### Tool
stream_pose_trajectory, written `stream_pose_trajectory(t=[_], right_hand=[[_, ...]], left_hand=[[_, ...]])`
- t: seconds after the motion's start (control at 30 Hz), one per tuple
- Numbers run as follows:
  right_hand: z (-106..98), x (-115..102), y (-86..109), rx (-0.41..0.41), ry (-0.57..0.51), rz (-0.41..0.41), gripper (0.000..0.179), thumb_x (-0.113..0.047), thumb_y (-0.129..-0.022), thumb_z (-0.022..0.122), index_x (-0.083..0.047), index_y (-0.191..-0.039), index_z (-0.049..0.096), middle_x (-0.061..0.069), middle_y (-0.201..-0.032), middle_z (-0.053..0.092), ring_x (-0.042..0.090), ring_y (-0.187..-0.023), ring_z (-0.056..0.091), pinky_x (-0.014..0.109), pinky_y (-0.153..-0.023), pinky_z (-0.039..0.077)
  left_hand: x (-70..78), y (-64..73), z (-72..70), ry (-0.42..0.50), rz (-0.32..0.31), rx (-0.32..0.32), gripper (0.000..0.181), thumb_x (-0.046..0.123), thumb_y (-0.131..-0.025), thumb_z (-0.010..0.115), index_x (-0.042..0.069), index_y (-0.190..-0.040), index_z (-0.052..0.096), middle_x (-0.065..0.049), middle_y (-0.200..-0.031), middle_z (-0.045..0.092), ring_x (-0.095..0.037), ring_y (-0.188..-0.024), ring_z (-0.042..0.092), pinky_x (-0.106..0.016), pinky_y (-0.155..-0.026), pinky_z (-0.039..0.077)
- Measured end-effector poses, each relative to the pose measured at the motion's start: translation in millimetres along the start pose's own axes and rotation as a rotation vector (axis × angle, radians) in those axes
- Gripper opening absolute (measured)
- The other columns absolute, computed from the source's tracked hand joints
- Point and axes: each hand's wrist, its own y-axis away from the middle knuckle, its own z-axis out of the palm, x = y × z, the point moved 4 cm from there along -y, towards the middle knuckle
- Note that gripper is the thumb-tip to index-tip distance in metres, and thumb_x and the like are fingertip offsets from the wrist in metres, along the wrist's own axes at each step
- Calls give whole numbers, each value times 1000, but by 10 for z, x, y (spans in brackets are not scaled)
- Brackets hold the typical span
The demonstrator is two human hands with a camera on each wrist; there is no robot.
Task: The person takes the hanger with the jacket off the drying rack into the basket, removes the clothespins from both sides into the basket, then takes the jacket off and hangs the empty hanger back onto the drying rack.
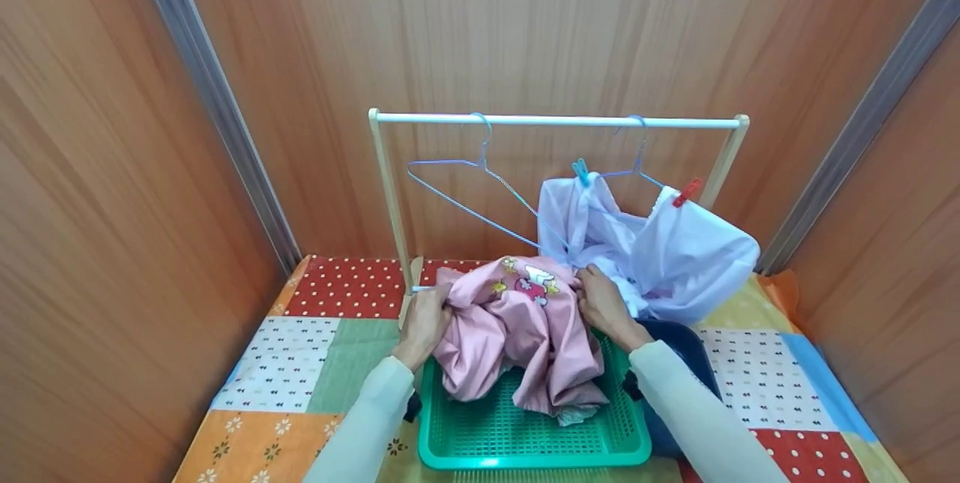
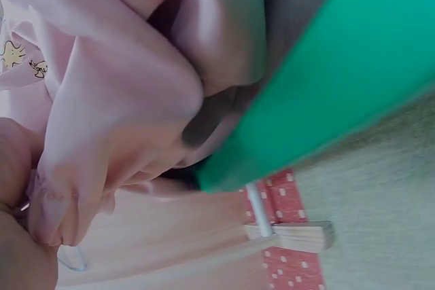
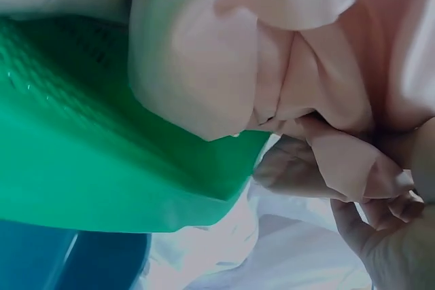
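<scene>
A pink garment [image 1: 525, 325] with a cartoon print is held up by both hands, its lower folds hanging into the green plastic basket [image 1: 465, 455]. My left hand [image 1: 426, 325] grips the garment's upper left edge; in the left wrist view, thumb and fingers pinch the cloth. On the other side my right hand [image 1: 604, 303] pinches the upper right edge, and its curled fingers [image 3: 353, 225] show in the right wrist view. Just behind the garment, an empty blue wire hanger [image 1: 465, 202] hangs from the rail, its right lower end hidden by cloth.
The white rack [image 1: 559, 119] stands at the back, against the wooden wall. On its right, a white garment [image 1: 675, 258] hangs from another hanger with a blue clothespin [image 1: 580, 170] and a red clothespin [image 1: 687, 193]. A dark blue basin [image 1: 679, 340] sits beside the green basket on the patchwork cloth [image 1: 292, 363].
</scene>
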Motion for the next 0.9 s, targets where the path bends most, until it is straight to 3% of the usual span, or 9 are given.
stream_pose_trajectory(t=[0.17, 0.33, 0.57, 0.77, 0.9], right_hand=[[-128, -27, 36, 49, -55, 47, 10, 6, -80, 62, -2, -85, 60, 13, -84, 56, 34, -75, 60, 50, -71, 50], [-298, -74, 143, 102, -100, 52, 13, 7, -80, 64, -5, -85, 62, 10, -84, 56, 31, -75, 59, 47, -71, 49], [-427, -202, 392, 190, -84, -39, 19, 8, -75, 69, -7, -84, 61, 7, -90, 59, 23, -76, 61, 39, -67, 50], [-433, -328, 646, 139, -83, -151, 25, 5, -75, 74, -9, -94, 64, 5, -98, 66, 21, -86, 66, 37, -71, 54], [-405, -390, 804, 40, -45, -198, 38, 1, -78, 74, -9, -114, 65, 4, -104, 69, 21, -89, 69, 38, -74, 56]], left_hand=[[121, -39, -99, 55, 33, 69, 18, -10, -75, 64, 8, -75, 66, -12, -83, 75, -27, -77, 72, -42, -65, 54], [284, 25, -199, 36, 47, 85, 18, -8, -73, 67, 9, -77, 67, -10, -82, 75, -27, -78, 72, -42, -64, 54], [517, 216, -266, 21, 187, 90, 22, -11, -69, 67, 10, -73, 62, -4, -77, 70, -24, -75, 70, -38, -63, 54], [645, 460, -232, 9, 293, 33, 25, -14, -65, 66, 10, -71, 57, -1, -74, 66, -19, -70, 65, -33, -60, 52], [713, 591, -173, 8, 328, -75, 25, -12, -69, 66, 10, -72, 55, 0, -73, 64, -16, -69, 63, -30, -60, 50]])
